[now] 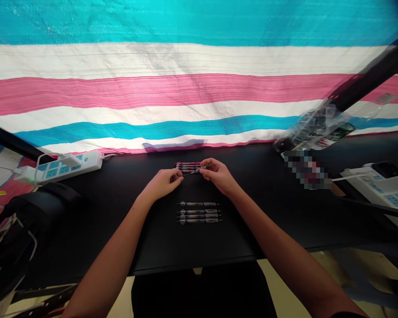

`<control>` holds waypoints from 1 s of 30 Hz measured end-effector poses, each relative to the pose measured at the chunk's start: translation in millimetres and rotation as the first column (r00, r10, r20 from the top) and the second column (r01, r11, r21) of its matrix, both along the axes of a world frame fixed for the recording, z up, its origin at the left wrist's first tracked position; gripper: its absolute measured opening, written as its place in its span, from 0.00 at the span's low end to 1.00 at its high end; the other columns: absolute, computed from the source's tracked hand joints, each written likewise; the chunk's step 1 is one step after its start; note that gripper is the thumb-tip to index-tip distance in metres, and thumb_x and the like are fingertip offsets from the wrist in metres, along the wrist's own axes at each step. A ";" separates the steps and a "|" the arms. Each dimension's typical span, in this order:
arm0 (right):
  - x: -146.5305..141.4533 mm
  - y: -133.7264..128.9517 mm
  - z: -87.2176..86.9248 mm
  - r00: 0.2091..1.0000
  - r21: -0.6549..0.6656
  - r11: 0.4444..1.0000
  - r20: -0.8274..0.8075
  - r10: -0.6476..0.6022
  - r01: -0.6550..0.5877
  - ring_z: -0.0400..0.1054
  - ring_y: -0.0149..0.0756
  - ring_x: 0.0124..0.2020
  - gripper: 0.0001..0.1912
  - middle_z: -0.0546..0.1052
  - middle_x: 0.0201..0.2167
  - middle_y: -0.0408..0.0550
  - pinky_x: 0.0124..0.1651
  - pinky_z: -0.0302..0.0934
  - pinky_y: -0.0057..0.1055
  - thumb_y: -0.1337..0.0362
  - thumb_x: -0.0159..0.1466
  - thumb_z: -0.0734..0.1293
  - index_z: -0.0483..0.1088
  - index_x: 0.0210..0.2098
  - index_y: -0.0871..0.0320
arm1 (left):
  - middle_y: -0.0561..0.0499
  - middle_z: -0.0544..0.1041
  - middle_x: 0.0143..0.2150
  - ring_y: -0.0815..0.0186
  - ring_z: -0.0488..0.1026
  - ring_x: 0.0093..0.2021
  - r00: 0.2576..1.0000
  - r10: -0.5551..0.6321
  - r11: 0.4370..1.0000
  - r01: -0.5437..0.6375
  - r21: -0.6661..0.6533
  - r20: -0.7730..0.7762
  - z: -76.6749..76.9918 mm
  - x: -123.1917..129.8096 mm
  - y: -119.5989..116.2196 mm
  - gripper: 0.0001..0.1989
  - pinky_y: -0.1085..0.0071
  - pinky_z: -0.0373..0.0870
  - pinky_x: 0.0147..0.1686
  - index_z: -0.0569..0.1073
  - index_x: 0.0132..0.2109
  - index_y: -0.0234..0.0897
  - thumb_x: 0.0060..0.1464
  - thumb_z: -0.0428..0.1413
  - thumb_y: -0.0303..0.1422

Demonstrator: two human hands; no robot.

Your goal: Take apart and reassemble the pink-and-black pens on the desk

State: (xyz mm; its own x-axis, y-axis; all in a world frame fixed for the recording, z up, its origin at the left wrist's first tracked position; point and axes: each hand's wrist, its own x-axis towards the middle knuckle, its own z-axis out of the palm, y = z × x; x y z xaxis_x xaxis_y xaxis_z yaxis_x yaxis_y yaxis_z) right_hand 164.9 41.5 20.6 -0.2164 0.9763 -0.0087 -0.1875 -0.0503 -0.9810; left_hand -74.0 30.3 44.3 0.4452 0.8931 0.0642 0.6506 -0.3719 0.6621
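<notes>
Between my two hands a slim pen (191, 172) is held roughly level, a little tilted. My left hand (167, 181) pinches its left end, while the fingers of my right hand (217, 174) close on its right end. Just beyond it lie several pens side by side, the farthest a red pen (187, 164); my hands partly cover this row. Nearer to me, several clear-barrelled pens with grey grips (199, 212) lie parallel on the black table (119, 238), the top one set slightly apart from the others.
A white power strip (71, 165) with plugs stands at the left back, with a black bag-like object (49, 198) before it. At the right are a plastic-wrapped bottle (315, 128), a blurred-out item (307, 170) and another power strip (381, 190). A striped sheet (199, 92) hangs behind the table.
</notes>
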 end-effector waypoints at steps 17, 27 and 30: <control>-2.8 -3.2 -2.1 0.992 -0.074 0.989 -0.009 0.130 -0.130 0.55 0.24 0.19 0.08 0.69 0.26 0.39 0.23 0.48 0.27 0.60 0.59 0.69 0.66 0.33 0.57 | 0.55 0.73 0.27 0.68 0.67 0.27 1.000 0.000 1.000 0.000 0.010 -0.004 -5.3 -3.8 3.1 0.08 0.71 0.61 0.30 0.74 0.39 0.38 0.61 0.54 0.37; -3.0 -4.1 -8.3 0.950 0.098 0.985 0.293 0.105 -0.139 0.60 0.29 0.25 0.14 0.68 0.27 0.40 0.30 0.55 0.30 0.54 0.60 0.72 0.71 0.36 0.58 | 0.54 0.75 0.28 0.66 0.70 0.29 0.999 -0.024 1.000 0.024 0.002 -0.042 -1.0 -0.8 1.6 0.11 0.71 0.62 0.31 0.77 0.42 0.38 0.63 0.54 0.39; -3.7 -4.7 -6.6 0.970 0.064 0.990 0.216 0.108 -0.125 0.58 0.28 0.23 0.14 0.67 0.24 0.39 0.28 0.52 0.29 0.55 0.59 0.73 0.73 0.36 0.59 | 0.53 0.77 0.31 0.67 0.71 0.29 0.999 -0.041 0.999 0.042 0.022 -0.032 -2.7 -1.3 1.4 0.13 0.70 0.64 0.34 0.78 0.50 0.40 0.63 0.53 0.35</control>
